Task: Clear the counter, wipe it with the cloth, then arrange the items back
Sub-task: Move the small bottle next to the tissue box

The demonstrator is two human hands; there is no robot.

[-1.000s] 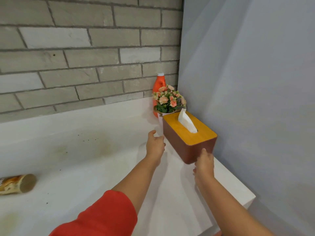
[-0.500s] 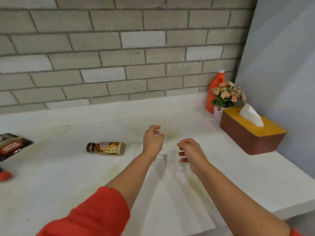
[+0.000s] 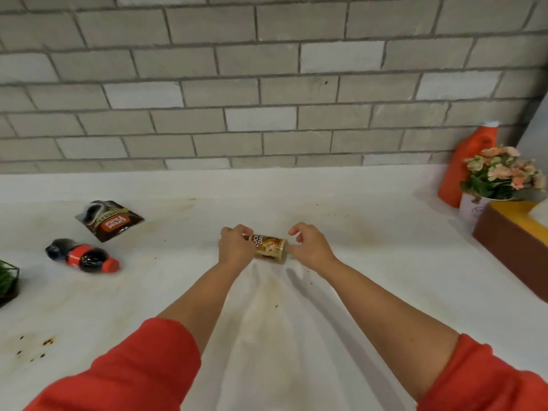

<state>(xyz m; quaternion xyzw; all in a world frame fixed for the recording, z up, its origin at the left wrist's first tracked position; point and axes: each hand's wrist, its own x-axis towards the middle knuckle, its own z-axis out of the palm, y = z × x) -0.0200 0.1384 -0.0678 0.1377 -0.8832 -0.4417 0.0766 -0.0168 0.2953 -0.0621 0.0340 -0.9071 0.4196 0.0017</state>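
Cola bottle [image 3: 83, 256] lying flat at far left, pouch [image 3: 109, 219] just behind it. Centre of the counter [image 3: 370, 277]: left hand [image 3: 235, 249] wrapped round the left end of the toppled jar [image 3: 271, 247], right hand [image 3: 311, 247] curled at its base, can't tell if it's gripping. Tissue box [image 3: 513, 241] far right.

From the can [image 3: 268, 246] lying mid-tabletop [image 3: 385, 277], a broad bare run stretches rightward as far as the tissue box [image 3: 513, 247] at the right edge. Behind that box, the flower pot [image 3: 498, 179] and an orange bottle [image 3: 465, 170] crowd the back corner, close together. Leftward, a pouch [image 3: 109, 219], a cola bottle [image 3: 81, 256] on its side and a small plant [image 3: 7, 280] at the edge leave only narrow gaps. The brick wall [image 3: 267, 84] closes the back, and the near strip lies open.
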